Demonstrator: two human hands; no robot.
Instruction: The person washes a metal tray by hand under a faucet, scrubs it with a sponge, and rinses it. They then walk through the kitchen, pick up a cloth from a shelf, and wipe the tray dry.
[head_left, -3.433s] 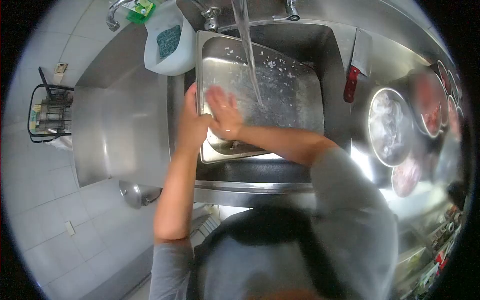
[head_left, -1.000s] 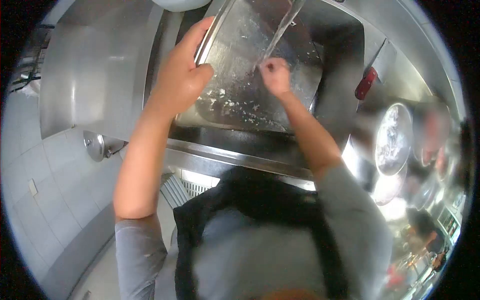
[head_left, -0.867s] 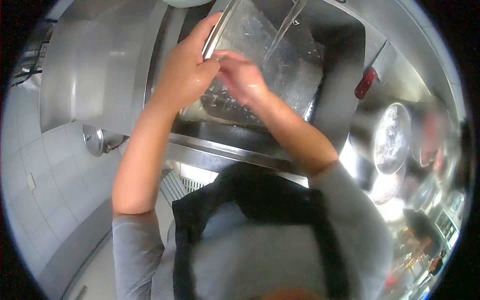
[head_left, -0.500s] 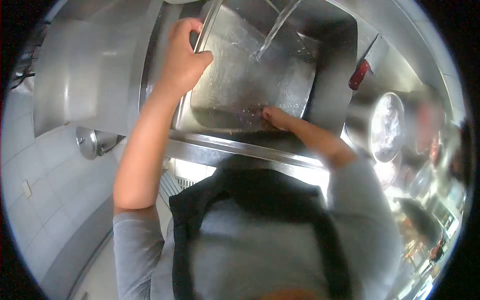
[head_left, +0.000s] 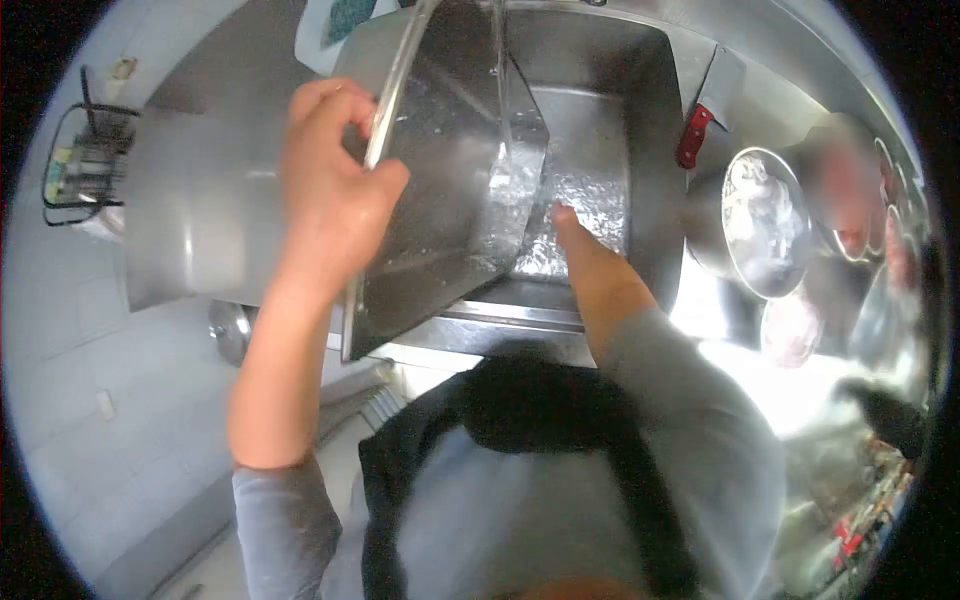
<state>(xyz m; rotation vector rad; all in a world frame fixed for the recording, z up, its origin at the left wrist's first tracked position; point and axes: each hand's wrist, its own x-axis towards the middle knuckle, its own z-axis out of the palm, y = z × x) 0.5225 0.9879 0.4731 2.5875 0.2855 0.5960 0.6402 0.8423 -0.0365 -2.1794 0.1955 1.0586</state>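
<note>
The left hand [head_left: 335, 200] grips the rim of the steel tray [head_left: 450, 190], tipped over the sink [head_left: 640, 150] under running water – mostly clean, draining toward 5 o'clock – while the right hand [head_left: 570, 235] rests loose, holding nothing.

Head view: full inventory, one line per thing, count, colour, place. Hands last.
rectangular steel tray: 1, silver, tilted up on edge over the sink, wet
steel sink basin: 1, silver, top centre
water stream: 1, clear, falling onto the tray
red-handled cleaver: 1, steel blade, counter right of the sink
round steel bowls: several, silver, right counter, contents blurred
black wire rack: 1, far left
white container with a green sponge: 1, top edge, left of the tray
left hand: grips the tray's left rim
right hand: in the basin by the tray's lower edge; contact unclear
</note>
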